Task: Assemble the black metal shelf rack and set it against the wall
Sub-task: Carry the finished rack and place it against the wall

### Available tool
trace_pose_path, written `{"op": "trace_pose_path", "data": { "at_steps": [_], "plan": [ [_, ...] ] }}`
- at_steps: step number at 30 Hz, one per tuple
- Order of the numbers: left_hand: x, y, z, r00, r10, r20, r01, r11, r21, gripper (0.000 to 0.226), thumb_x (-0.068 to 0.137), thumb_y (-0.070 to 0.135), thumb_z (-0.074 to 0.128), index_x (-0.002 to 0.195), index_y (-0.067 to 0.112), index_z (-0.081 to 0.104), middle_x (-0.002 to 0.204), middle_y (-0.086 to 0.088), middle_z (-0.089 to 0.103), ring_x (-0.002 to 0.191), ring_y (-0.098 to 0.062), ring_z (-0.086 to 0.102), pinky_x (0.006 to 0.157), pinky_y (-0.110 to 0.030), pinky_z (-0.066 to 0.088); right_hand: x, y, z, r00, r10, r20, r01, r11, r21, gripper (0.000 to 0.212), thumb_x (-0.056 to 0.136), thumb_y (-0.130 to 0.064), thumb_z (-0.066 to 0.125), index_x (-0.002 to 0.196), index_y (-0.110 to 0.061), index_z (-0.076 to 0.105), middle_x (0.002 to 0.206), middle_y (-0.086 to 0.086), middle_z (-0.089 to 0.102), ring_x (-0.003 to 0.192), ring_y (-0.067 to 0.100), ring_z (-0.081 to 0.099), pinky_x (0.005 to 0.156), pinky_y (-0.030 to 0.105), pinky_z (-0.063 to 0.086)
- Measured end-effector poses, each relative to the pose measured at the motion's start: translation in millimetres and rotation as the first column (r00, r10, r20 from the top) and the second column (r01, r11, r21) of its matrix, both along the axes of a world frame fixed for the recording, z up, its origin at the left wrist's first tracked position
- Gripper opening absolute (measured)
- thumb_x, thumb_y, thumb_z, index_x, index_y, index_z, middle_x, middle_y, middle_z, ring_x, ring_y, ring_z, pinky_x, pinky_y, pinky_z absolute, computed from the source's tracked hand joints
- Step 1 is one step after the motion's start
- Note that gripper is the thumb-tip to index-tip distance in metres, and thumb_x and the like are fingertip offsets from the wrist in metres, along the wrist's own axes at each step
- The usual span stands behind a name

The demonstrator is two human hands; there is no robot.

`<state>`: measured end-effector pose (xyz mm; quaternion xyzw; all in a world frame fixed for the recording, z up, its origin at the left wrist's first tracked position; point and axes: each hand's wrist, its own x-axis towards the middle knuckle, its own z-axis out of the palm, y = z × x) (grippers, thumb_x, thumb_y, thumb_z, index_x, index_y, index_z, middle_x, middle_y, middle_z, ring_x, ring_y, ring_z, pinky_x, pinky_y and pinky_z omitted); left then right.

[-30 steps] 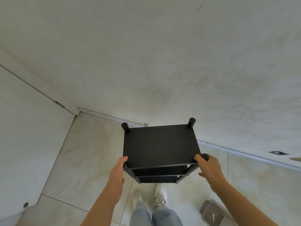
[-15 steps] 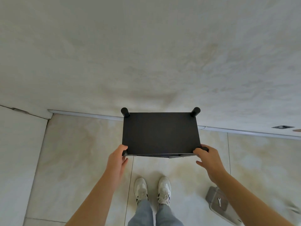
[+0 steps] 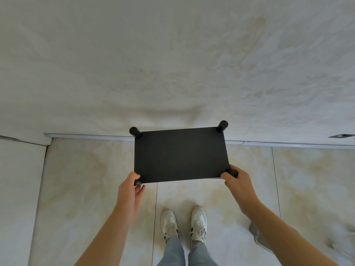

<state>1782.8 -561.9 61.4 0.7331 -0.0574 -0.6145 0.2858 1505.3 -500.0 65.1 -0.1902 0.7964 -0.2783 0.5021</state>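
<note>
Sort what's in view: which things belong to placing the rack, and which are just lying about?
Job: shelf rack; left hand and right hand, gripping its front posts; wall behind it.
Lying about: grey tray on the floor, partly hidden; small plate low on the wall, far right.

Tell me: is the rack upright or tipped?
Upright. The shelf rack shows only its top panel, lower shelves hidden beneath; left hand and right hand grip its near posts.
</note>
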Motion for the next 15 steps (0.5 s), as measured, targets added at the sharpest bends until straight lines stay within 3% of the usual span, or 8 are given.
{"op": "trace_pose_path", "data": {
  "at_steps": [4,7,10,15],
  "plan": [
    [4,-6,-4,0.983,-0.173,0.064,0.17,0.984,0.049,0.01,0.097,0.011,0.049,0.101,0.007,0.058,0.1,-0.01,0.055,0.112,-0.025,0.057,0.107,-0.042,0.041,-9,-1,-6,0.996,0.091,0.007,-0.092,0.993,0.069,0.026,0.089,-0.009,0.059,0.112,-0.02,0.062,0.087,0.002,0.063,0.074,0.02,0.054,0.071,0.035,0.049],
    [9,-15,0,0.928,-0.36,0.093,0.352,0.931,0.094,0.016,0.095,0.011,0.053,0.107,0.015,0.064,0.114,-0.008,0.062,0.11,-0.021,0.059,0.102,-0.04,0.04,-23,-5,-3,0.977,0.188,0.098,-0.199,0.971,0.129,0.025,0.09,-0.019,0.064,0.113,-0.026,0.056,0.101,-0.006,0.064,0.086,0.009,0.058,0.071,0.026,0.044],
    [12,-33,5,0.904,-0.407,0.129,0.395,0.912,0.112,0.025,0.097,0.01,0.056,0.121,0.01,0.062,0.123,-0.011,0.06,0.115,-0.03,0.059,0.103,-0.045,0.045,-32,-21,2,0.959,0.208,0.191,-0.238,0.959,0.152,0.033,0.091,-0.028,0.066,0.121,-0.023,0.055,0.101,-0.009,0.067,0.085,0.005,0.065,0.063,0.017,0.046],
    [0,-60,7,0.862,-0.487,0.143,0.484,0.873,0.055,0.019,0.102,0.027,0.054,0.119,0.019,0.054,0.123,-0.002,0.058,0.118,-0.025,0.052,0.107,-0.049,0.039,-36,-51,8,0.973,0.127,0.193,-0.155,0.978,0.137,0.047,0.094,-0.039,0.062,0.135,-0.023,0.048,0.124,-0.003,0.059,0.113,0.022,0.057,0.094,0.045,0.049]
  ]
}}
